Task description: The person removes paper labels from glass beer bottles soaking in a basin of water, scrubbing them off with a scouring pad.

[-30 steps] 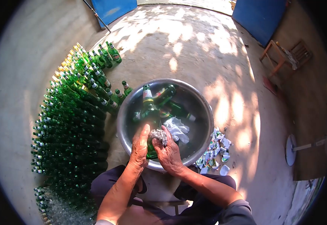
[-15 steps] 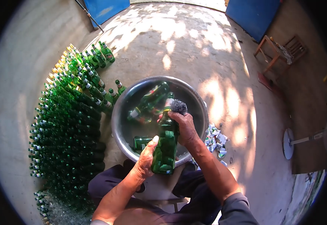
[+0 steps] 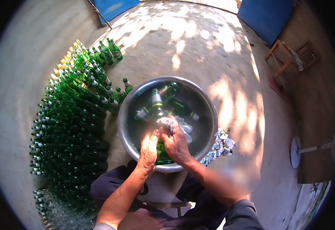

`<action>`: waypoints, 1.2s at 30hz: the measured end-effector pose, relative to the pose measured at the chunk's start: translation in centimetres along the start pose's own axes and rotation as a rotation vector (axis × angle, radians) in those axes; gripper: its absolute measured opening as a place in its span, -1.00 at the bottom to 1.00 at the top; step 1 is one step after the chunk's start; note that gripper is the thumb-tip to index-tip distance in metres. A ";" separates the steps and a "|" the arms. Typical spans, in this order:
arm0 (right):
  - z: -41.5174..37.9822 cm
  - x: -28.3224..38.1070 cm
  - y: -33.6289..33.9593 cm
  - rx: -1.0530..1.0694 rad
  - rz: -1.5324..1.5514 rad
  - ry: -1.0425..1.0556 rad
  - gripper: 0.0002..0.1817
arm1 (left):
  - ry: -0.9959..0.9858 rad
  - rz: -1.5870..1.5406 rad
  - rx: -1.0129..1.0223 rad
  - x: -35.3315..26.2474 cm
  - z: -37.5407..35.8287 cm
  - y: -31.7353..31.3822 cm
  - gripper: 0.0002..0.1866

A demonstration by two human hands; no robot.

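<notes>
A green glass bottle leans over the metal basin, its neck pointing away from me. My left hand is closed round the left side of the bottle's lower body. In my right hand is a grey wire-like scouring pad, pressed against the bottle's body; both the pad and the fingertips are blurred. Other green bottles lie in the basin's water. A white crumpled piece, perhaps a label, shows beside my right hand.
Many green bottles stand packed on the floor to the left, with several more close to the basin. Torn labels lie in a heap at its right. A wooden chair and a fan stand are farther right.
The bottle has been lowered from above the basin's near rim into the basin. My right hand and the scouring pad have slid from its neck down to its body. White scraps now show in the water.
</notes>
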State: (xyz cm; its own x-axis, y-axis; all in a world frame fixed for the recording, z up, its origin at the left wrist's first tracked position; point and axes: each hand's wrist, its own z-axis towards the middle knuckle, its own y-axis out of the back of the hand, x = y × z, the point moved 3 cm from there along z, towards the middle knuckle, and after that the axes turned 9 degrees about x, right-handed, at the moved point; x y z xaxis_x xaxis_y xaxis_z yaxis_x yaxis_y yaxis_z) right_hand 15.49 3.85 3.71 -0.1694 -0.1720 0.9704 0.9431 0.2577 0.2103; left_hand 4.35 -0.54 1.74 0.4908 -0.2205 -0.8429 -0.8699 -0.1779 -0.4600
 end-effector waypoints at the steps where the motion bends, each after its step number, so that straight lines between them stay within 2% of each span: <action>1: -0.9 0.9 -0.8 0.022 -0.009 -0.021 -0.36 | -0.033 -0.061 -0.032 -0.3 0.6 0.3 -0.64; 2: -1.9 2.1 -1.0 0.071 -0.002 -0.043 -0.30 | -0.074 -0.056 0.015 -0.3 1.4 1.5 -0.60; 3: -3.0 1.8 -1.7 0.062 -0.012 -0.004 -0.26 | -0.018 -0.046 -0.006 -2.1 0.8 1.1 -0.58; 7: -3.8 1.0 -2.2 0.021 0.005 -0.010 -0.23 | -0.007 -0.037 0.004 -2.7 0.3 0.8 -0.57; 9: -2.4 0.6 -0.9 -0.016 0.091 -0.074 -0.36 | 0.011 -0.064 0.122 -2.4 -0.6 -0.5 -0.55; 11: 0.0 1.3 2.5 -0.028 0.310 -0.089 -0.70 | 0.090 0.010 0.288 -2.5 -2.2 -2.1 -0.49; 13: 0.9 1.1 4.1 -0.004 0.426 -0.195 -0.72 | 0.031 0.209 0.328 -2.6 -2.3 -2.5 -0.44; 14: 0.9 1.1 4.5 -0.005 0.536 -0.306 -0.74 | 0.033 0.205 0.333 -2.7 -2.5 -2.7 -0.44; 15: 1.1 1.8 5.1 -0.006 0.531 -0.308 -0.74 | 0.009 0.329 0.332 -3.5 -2.9 -3.4 -0.34; 16: 1.2 2.6 5.3 0.008 0.689 -0.368 -0.73 | -0.016 0.454 0.326 -4.0 -3.2 -3.8 -0.24; 17: 1.2 2.8 5.3 0.024 0.847 -0.427 -0.72 | -0.015 0.451 0.324 -3.6 -3.2 -3.8 -0.24; 19: 1.4 1.6 5.0 0.020 0.847 -0.414 -0.70 | -0.080 0.459 0.257 -2.6 -3.3 -3.7 -0.25; 21: 1.8 0.8 5.1 -0.007 0.722 -0.279 -0.68 | -0.043 0.458 0.250 -2.5 -3.1 -3.4 -0.23; 24: 2.3 -0.3 5.4 0.028 0.655 -0.267 -0.68 | -0.049 0.544 0.225 -2.6 -2.8 -3.1 -0.20; 27: 2.6 -0.4 5.0 0.036 0.746 -0.335 -0.65 | -0.059 0.470 0.266 -2.2 -2.6 -2.6 -0.27; 29: 2.8 -0.4 5.0 0.072 0.848 -0.353 -0.66 | 0.053 0.252 0.311 -2.2 -2.6 -2.6 -0.36; 30: 2.9 -0.4 5.0 0.109 0.949 -0.369 -0.68 | 0.185 0.069 0.327 -3.1 -3.1 -3.2 -0.42; 31: 3.1 -0.3 5.2 0.110 0.948 -0.370 -0.68 | 0.185 0.068 0.326 -3.1 -3.1 -3.1 -0.42; 34: 3.4 0.4 5.3 0.214 1.128 -0.351 -0.65 | 0.345 -0.232 0.396 -2.0 -3.4 -2.5 -0.46; 36: 3.4 -0.4 5.2 0.189 1.100 -0.350 -0.66 | 0.388 -0.255 0.404 -1.7 -3.4 -2.4 -0.44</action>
State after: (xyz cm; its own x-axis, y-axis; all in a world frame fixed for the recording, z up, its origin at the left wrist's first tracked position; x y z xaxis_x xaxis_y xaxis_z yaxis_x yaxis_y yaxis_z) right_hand 19.52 8.47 4.87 0.6141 0.4958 0.6140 0.5782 0.2469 -0.7777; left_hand 5.78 -3.03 5.23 0.6014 -0.5654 -0.5645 -0.6355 0.0897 -0.7669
